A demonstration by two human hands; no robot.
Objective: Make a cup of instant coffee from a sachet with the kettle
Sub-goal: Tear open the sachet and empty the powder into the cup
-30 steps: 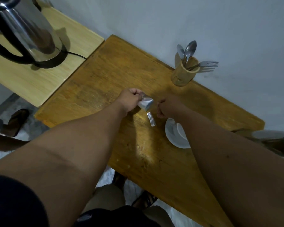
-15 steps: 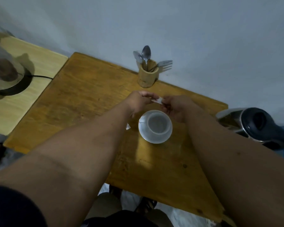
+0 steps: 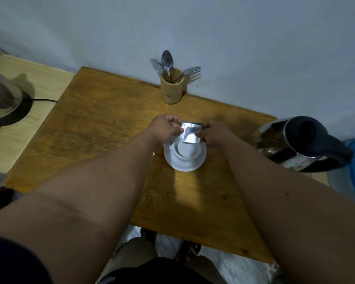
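Sachet [image 3: 190,133] pinched by fingers of both hands over cup [image 3: 186,149]; apparently opened. Risk: powder spilt onto surface [image 3: 111,128] if tilted off-centre.

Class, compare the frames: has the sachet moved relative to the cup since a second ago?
Yes. The sachet, pinched by the left hand and right hand, now hangs over the cup; earlier it was left of it.

Wooden table [image 3: 103,128], white saucer [image 3: 184,162] under a cup [image 3: 188,149], bamboo utensil holder [image 3: 171,90], perhaps a paper scrap beside the saucer
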